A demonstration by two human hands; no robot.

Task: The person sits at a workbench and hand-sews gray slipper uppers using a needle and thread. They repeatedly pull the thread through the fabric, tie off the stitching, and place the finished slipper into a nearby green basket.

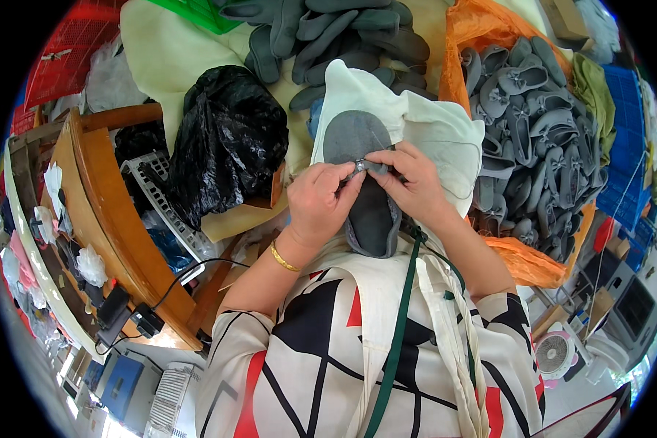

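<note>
A grey slip-on shoe [356, 133] lies on a white cloth [439, 135] over my lap, its toe pointing away from me and its dark opening nearer my body. Across its upper sits a small grey bow [360, 166] with a shiny bit at its middle. My left hand [317, 198] pinches the bow's left side between thumb and fingers. From the right, my right hand [410, 181] is closed on the bow's other end. The fingertips hide part of the bow, so how it is fixed to the shoe cannot be seen.
An orange bag [482, 22] at the right holds many grey shoes with bows [536, 131]. More grey shoes [336, 44] are heaped at the far side. To the left are a black plastic bag [230, 139], a white crate [153, 171] and a curved wooden piece of furniture [113, 219].
</note>
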